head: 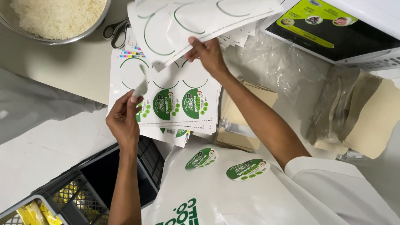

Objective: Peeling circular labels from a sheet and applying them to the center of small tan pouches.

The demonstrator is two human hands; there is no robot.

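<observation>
My left hand (123,118) pinches the lower end of a peeled round green-and-white sticker (142,85) that curls up off a sticker sheet (175,104) lying on a stack of such sheets. My right hand (207,54) holds up the edge of a used backing sheet (187,21) with empty round outlines, lifted above the stack. Two round green stickers (201,158) are stuck on the white apron over my front, the second (247,169) to its right.
A metal bowl of white grain (54,18) stands at the top left, scissors (116,31) beside it. Tan paper pouches (243,125) lie right of the sheets, more in clear plastic (366,112). A dark crate (104,183) sits below left, a printed box (333,29) top right.
</observation>
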